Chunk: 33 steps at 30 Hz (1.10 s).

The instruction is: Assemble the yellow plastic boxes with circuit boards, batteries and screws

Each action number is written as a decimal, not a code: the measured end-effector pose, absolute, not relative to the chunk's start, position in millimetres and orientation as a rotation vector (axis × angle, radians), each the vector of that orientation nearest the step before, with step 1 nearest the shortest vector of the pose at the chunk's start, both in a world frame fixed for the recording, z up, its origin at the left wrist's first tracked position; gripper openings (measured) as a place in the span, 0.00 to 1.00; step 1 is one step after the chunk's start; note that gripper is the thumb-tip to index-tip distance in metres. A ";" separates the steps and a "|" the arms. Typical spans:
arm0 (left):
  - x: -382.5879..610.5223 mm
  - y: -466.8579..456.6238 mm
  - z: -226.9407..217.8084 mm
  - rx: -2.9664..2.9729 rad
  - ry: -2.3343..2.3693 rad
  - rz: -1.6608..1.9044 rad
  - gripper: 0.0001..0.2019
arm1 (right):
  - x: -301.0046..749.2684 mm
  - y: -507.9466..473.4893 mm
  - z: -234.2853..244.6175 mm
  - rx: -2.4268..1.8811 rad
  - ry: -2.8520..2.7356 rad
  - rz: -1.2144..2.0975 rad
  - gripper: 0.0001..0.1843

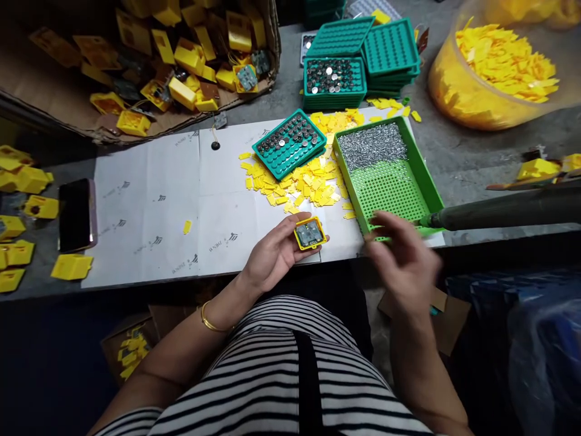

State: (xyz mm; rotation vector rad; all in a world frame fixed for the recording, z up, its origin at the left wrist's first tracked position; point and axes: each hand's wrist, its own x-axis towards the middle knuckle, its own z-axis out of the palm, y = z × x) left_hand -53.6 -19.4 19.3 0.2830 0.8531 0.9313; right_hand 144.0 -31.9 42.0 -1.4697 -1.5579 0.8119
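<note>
In my left hand is a small yellow plastic housing, its open side up, with a grey circuit board inside. The fingers hold it from beneath and the side, just over the table's front edge. My right hand is smeared by motion at the near end of the green basket; whether its fingers hold anything cannot be made out. Small silver metal parts fill the basket's far half. Close to that hand, a dark rod-shaped tool reaches in from the right, its narrow tip over the basket.
A teal tray of round parts rests among loose yellow tabs. Stacked teal trays stand behind. A carton of yellow housings is back left, a phone at left, a clear tub of yellow pieces back right.
</note>
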 end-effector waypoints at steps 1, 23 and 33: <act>-53.6 -22.0 18.8 0.337 0.875 0.938 0.13 | 135.5 -29.1 37.3 -1.457 -1.575 0.927 0.23; -101.1 -6.8 22.4 0.149 1.040 0.846 0.16 | 92.9 124.4 38.6 -1.271 -2.286 0.555 0.11; -112.0 12.1 23.7 0.200 1.043 0.780 0.17 | 89.0 164.8 25.8 -1.758 -2.378 0.263 0.14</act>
